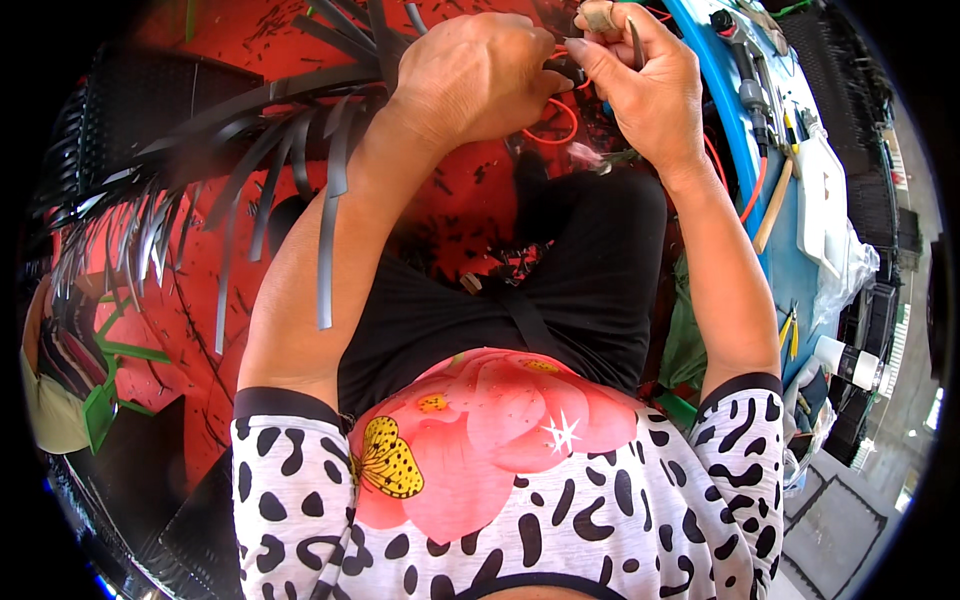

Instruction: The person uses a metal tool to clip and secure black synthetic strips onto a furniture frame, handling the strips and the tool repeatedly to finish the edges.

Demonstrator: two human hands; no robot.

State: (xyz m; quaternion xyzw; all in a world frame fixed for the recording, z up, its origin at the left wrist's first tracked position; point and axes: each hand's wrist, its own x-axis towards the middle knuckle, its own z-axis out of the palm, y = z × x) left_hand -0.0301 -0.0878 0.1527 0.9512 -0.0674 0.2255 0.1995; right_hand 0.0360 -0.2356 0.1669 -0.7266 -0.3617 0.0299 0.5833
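My left hand is closed, its thumb and fingers pinched together toward my right hand; what they grip is hidden. Dark flat plastic strips fan out beside and behind it, some hanging past my left forearm. Close by, my right hand has its thumb and fingers bent round a thin pointed metal piece, whose kind I cannot make out. A tan wrap circles one of its fingers. Between and below the hands curls an orange-red cord or hose.
At right, a blue work surface carries a power tool on a red hose, a wooden handle, a white tray and yellow-handled pliers. Dark scraps litter the red floor. A green-framed stool stands at left.
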